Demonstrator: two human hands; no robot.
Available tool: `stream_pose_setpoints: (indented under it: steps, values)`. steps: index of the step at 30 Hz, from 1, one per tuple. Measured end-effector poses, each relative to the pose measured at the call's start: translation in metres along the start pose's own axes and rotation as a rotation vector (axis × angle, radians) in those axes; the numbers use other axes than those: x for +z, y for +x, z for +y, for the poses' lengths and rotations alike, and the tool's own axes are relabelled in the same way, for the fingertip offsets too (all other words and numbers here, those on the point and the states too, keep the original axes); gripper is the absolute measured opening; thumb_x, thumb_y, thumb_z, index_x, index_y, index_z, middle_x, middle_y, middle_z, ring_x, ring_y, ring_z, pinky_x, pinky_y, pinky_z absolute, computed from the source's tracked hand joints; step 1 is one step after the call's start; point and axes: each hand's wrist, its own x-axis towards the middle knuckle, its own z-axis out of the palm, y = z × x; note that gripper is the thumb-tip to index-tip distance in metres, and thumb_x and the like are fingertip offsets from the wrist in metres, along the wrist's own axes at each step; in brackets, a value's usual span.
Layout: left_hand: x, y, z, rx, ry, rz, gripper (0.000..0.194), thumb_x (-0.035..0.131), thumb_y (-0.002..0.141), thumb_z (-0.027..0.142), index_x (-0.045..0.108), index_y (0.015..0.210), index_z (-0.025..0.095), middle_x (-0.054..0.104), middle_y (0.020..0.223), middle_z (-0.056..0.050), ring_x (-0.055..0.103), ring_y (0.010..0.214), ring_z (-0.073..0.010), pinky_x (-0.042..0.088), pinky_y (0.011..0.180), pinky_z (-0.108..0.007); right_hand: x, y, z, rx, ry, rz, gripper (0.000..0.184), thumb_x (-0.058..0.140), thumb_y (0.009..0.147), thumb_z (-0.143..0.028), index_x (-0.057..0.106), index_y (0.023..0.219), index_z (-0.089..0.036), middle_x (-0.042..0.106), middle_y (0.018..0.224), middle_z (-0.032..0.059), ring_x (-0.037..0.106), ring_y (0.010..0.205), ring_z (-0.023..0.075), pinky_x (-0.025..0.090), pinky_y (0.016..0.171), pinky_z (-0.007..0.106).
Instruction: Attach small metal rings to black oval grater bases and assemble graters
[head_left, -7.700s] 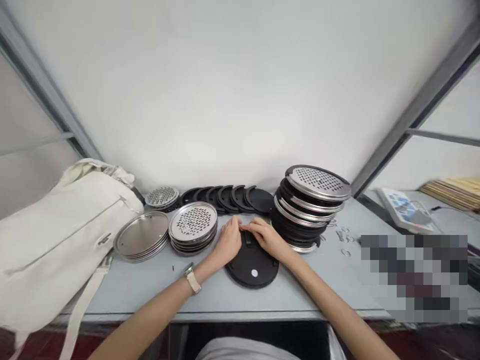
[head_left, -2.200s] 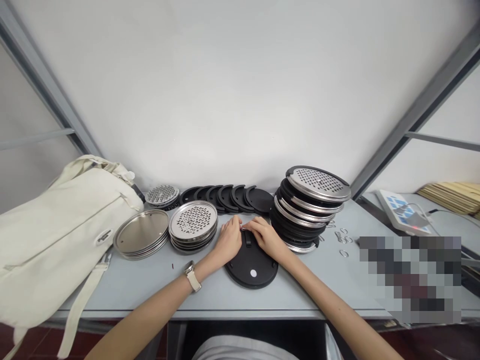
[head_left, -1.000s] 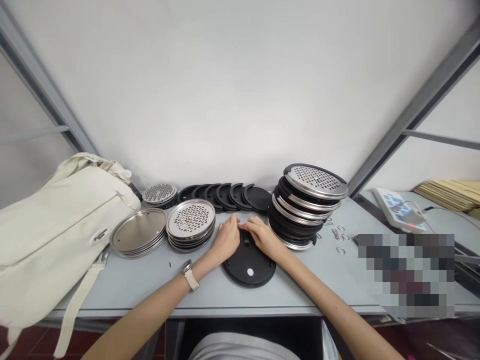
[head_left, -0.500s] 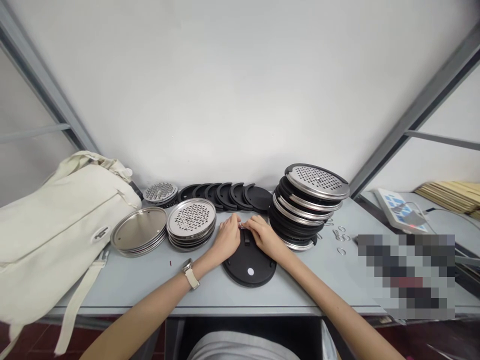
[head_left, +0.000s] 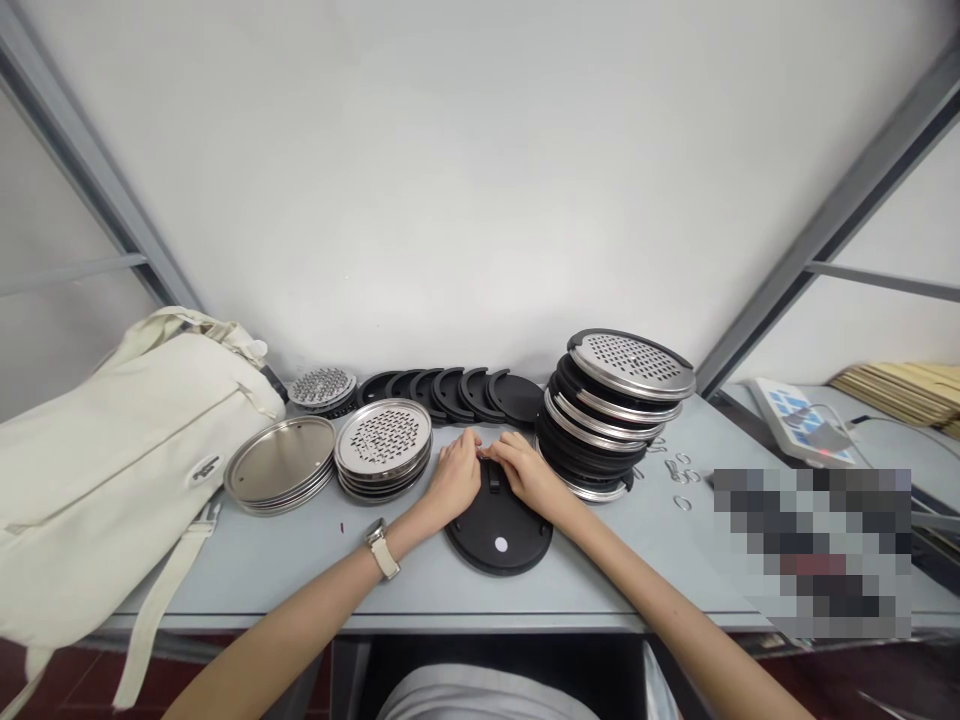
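Observation:
A black round disc (head_left: 501, 520) with a white dot and a small raised tab (head_left: 493, 478) lies flat on the grey table in front of me. At its far edge my left hand (head_left: 459, 470) and my right hand (head_left: 519, 468) meet, both closed in a pinch at the tab. Between the fingertips is a small metal piece, mostly hidden by them. On my left wrist is a watch (head_left: 382, 548). Left of the hands stands a stack of round metal grater plates (head_left: 384, 440); to their right, a tall stack of black discs and metal plates (head_left: 600, 430).
Plain metal discs (head_left: 281, 462) and a cream backpack (head_left: 142, 450) are at the left. Several black discs (head_left: 517, 396) lean in a row along the wall. Loose metal rings (head_left: 682, 503) lie right of the tall stack. Further right are a white-and-blue device (head_left: 799, 425) and tan sheets (head_left: 904, 390).
Both hands stay at the disc's far edge with only slight finger movement. The shiny metal between the fingertips shows less now. The view has shifted very slightly.

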Motion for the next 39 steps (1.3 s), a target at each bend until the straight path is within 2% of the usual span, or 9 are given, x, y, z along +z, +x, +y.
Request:
stream_pose_setpoints:
  steps: [21, 29, 39]
  values:
    - [-0.0033, -0.0012, 0.0043, -0.006, 0.016, -0.025, 0.024, 0.032, 0.086, 0.003, 0.04, 0.102, 0.018, 0.06, 0.101, -0.008, 0.057, 0.103, -0.019, 0.039, 0.091, -0.035, 0.0016, -0.0034, 0.0035, 0.052, 0.04, 0.047, 0.025, 0.038, 0.096, -0.01, 0.059, 0.093, -0.021, 0.051, 0.087, 0.005, 0.05, 0.087, 0.0206, 0.044, 0.081, 0.034]
    - [-0.005, -0.0016, 0.0061, 0.001, 0.031, -0.028, 0.024, 0.033, 0.085, 0.001, 0.041, 0.1, 0.017, 0.06, 0.103, -0.01, 0.057, 0.103, -0.0192, 0.038, 0.09, -0.034, -0.0015, -0.0038, 0.0016, 0.085, 0.022, 0.04, 0.022, 0.044, 0.095, -0.013, 0.063, 0.1, -0.024, 0.055, 0.09, 0.0046, 0.052, 0.09, 0.0204, 0.044, 0.083, 0.034]
    - [-0.0051, -0.0011, 0.0053, 0.002, 0.02, -0.028, 0.023, 0.033, 0.085, 0.002, 0.041, 0.1, 0.017, 0.06, 0.102, -0.009, 0.057, 0.101, -0.0184, 0.038, 0.089, -0.033, 0.0001, -0.0036, 0.0034, 0.104, 0.032, 0.053, 0.021, 0.045, 0.096, -0.017, 0.064, 0.096, -0.024, 0.054, 0.084, 0.0039, 0.052, 0.086, 0.0205, 0.044, 0.078, 0.033]
